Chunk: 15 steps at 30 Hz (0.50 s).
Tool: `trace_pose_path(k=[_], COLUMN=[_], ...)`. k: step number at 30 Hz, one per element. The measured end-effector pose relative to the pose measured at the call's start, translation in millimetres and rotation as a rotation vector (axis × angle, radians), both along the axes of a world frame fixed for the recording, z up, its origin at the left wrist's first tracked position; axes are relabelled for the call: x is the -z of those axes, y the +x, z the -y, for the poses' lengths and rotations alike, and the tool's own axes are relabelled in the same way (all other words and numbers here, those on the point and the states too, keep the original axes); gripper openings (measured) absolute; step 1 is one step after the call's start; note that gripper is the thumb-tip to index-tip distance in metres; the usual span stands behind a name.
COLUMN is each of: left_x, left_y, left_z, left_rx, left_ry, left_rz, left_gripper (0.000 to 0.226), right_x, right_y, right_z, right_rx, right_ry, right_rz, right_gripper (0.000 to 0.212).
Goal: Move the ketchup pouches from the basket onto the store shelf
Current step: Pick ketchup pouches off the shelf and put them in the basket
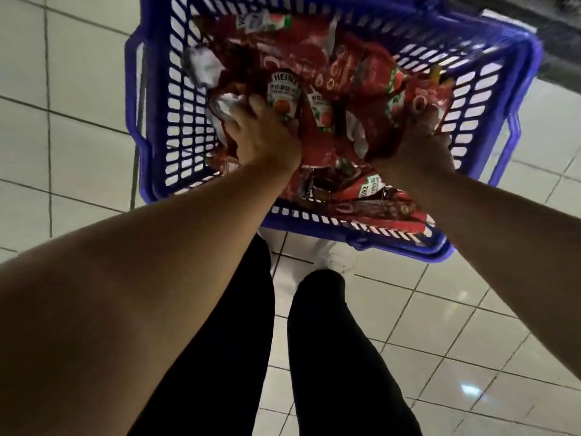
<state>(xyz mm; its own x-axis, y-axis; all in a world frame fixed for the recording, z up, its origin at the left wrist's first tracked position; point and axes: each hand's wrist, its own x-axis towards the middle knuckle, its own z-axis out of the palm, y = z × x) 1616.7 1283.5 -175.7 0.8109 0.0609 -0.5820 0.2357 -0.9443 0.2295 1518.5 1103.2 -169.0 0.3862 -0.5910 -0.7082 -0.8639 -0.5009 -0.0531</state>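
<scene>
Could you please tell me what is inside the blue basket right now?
The blue basket holds a heap of red ketchup pouches. The left hand and right hand reach in. The basket's bottom is covered.

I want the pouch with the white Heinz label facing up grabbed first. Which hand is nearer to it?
Left. The left hand has its fingertips right at the Heinz-label pouch; the right hand grips other pouches near the far side of the basket.

Both hands reach into the blue basket (163, 121) — left hand (262, 136) and right hand (421, 149) gripping red ketchup pouches (330, 77) heaped around them.
</scene>
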Motion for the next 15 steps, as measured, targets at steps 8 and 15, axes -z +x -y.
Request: trace_pose_path(k=[8,15], left_x=[-19,-100], left_y=[14,35], left_z=[-17,-44], left_rx=[-0.375,-0.574], left_ry=[-0.191,-0.481], left_rz=[-0.094,-0.928], left_gripper=[0.09,0.023], right_x=[-23,-114], right_y=[-7,-13], right_z=[16,6], right_rx=[0.245,1.009], right_ry=[0.083,0.656], right_rz=[0.119,0.231], right_gripper=[0.093,0.023])
